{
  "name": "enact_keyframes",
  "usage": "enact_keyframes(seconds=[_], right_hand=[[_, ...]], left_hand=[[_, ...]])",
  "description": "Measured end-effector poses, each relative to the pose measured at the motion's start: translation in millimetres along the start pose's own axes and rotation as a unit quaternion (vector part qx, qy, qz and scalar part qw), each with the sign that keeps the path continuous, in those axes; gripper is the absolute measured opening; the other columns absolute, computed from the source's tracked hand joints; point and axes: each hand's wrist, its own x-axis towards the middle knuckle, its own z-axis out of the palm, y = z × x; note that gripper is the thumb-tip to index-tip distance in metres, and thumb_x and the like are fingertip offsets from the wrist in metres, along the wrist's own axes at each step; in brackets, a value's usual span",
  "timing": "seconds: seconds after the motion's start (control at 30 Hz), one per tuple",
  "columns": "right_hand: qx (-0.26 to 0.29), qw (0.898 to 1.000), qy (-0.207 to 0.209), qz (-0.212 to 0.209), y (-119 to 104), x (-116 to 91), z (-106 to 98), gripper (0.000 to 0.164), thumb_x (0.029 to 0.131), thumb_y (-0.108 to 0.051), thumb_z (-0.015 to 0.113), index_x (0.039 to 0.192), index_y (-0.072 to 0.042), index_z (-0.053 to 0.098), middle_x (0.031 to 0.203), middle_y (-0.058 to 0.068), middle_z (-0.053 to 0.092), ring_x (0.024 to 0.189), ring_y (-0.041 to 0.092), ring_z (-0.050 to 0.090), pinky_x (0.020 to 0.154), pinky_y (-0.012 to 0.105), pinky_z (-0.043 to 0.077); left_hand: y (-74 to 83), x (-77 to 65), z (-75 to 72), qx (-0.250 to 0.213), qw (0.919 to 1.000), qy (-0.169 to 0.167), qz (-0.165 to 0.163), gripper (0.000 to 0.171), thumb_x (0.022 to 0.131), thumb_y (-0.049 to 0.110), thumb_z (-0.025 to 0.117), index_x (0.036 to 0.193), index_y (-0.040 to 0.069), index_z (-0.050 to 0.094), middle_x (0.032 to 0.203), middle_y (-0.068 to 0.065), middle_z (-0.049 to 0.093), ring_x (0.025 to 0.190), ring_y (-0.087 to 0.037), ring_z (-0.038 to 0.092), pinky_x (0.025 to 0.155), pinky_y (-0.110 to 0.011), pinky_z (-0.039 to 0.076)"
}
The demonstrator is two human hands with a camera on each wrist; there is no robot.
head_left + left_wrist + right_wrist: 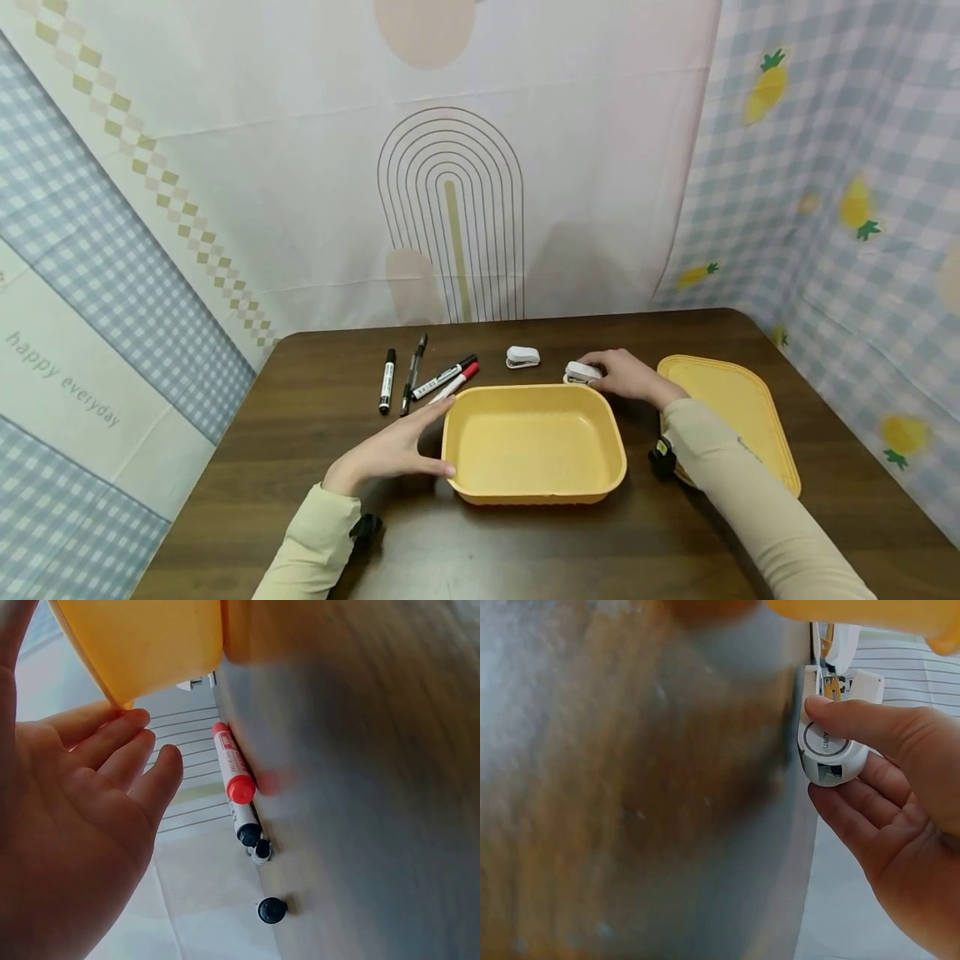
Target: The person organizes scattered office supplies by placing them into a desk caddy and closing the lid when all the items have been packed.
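White stapler [581, 370] sits just beyond the far right corner of the yellow tray [536, 442], pinched by the right hand [628, 377], thumb and fingers on opposite sides; whether it touches the table [247, 467] I cannot tell. The right forearm [757, 500] slants forward and inward, crossing the left part of the yellow lid [731, 400] in the head view. The left hand [393, 450] spreads with fairly straight fingers, clasping nothing: thumb at the tray's left rim, fingertips touching toward its far left corner.
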Motion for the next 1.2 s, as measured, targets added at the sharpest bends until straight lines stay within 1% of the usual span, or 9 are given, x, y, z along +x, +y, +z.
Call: enact_keyframes(seconds=[0.1,0.23,0.3,0.43,0.63,0.7,0.93,1.07,1.2], right_hand=[[0.004,1.0,0.003,0.0,-1.2,0.7,-7.2,0.037,0.089,-0.013,0.076,0.124,-0.006,0.069,0.105,0.006,0.072,0.087,0.017,0.064,0.078,0.041,0.053],[0.001,1.0,0.01,0.001,-4.2,0.7,-17.6,0.039,0.088,-0.014,0.079,0.125,-0.007,0.069,0.104,0.005,0.072,0.085,0.015,0.063,0.076,0.038,0.052],[-0.005,1.0,0.015,-0.001,-6.0,0.2,-22.6,0.04,0.088,-0.015,0.079,0.126,-0.008,0.069,0.104,0.005,0.072,0.084,0.016,0.062,0.076,0.038,0.052],[-0.01,1.0,0.024,-0.005,-12.4,-0.2,-34.2,0.039,0.088,-0.014,0.079,0.125,-0.008,0.069,0.105,0.005,0.072,0.084,0.016,0.062,0.076,0.039,0.051],[-0.016,0.999,0.032,-0.012,-22.2,3.1,-52.7,0.039,0.089,-0.017,0.079,0.126,-0.009,0.069,0.106,0.006,0.072,0.085,0.017,0.063,0.078,0.041,0.052],[-0.018,0.999,0.037,-0.011,-24.4,2.8,-58.4,0.038,0.089,-0.017,0.078,0.126,-0.009,0.069,0.105,0.006,0.072,0.085,0.018,0.063,0.077,0.042,0.052],[-0.031,0.998,0.055,-0.018,-32.5,5.8,-69.7,0.041,0.09,-0.017,0.078,0.128,-0.006,0.068,0.108,0.008,0.072,0.09,0.022,0.064,0.082,0.045,0.051],[-0.034,0.996,0.069,-0.033,-43.4,12.2,-75.0,0.042,0.089,-0.016,0.079,0.128,-0.005,0.068,0.108,0.009,0.072,0.09,0.023,0.064,0.082,0.045,0.051],[-0.031,0.996,0.068,-0.049,-55.8,20.2,-76.8,0.041,0.088,-0.015,0.08,0.126,-0.006,0.069,0.107,0.008,0.073,0.091,0.022,0.065,0.08,0.042,0.051]], left_hand=[[0.6,-1.0,0.0,-0.002,1.0,0.0,0.002,0.109,0.08,0.055,0.081,0.162,0.016,0.021,0.166,-0.011,0.021,0.151,-0.03,0.02,0.116,-0.055,0.027],[0.5,-1.1,1.2,-0.008,1.0,-0.002,0.003,0.11,0.08,0.055,0.081,0.163,0.016,0.02,0.167,-0.008,0.021,0.152,-0.026,0.02,0.118,-0.053,0.026],[-0.5,-1.3,3.3,-0.01,0.9999,-0.001,0.009,0.11,0.08,0.053,0.081,0.162,0.013,0.02,0.166,-0.01,0.022,0.151,-0.03,0.019,0.117,-0.055,0.026],[0.5,-3.1,5.7,-0.01,0.9999,0.0,0.01,0.108,0.081,0.052,0.081,0.161,0.01,0.023,0.165,-0.012,0.022,0.151,-0.035,0.019,0.116,-0.058,0.026],[1.5,-3.0,3.9,-0.004,1.0,-0.001,-0.001,0.111,0.079,0.057,0.081,0.163,0.017,0.02,0.167,-0.009,0.02,0.152,-0.028,0.018,0.117,-0.054,0.026],[2.6,-2.3,3.6,-0.007,1.0,0.0,0.0,0.11,0.08,0.056,0.081,0.163,0.016,0.02,0.166,-0.009,0.021,0.152,-0.027,0.019,0.117,-0.054,0.027],[2.4,-1.5,3.8,-0.007,0.9999,-0.011,0.0,0.108,0.082,0.056,0.079,0.163,0.017,0.02,0.167,-0.011,0.018,0.152,-0.032,0.016,0.117,-0.055,0.027],[1.2,-0.8,3.0,-0.001,1.0,0.003,0.006,0.105,0.082,0.056,0.079,0.162,0.019,0.022,0.166,-0.011,0.019,0.152,-0.034,0.018,0.116,-0.055,0.027],[-1.4,-3.1,3.3,-0.004,1.0,0.006,0.002,0.106,0.081,0.056,0.079,0.162,0.018,0.023,0.166,-0.01,0.021,0.152,-0.033,0.017,0.117,-0.055,0.026]])
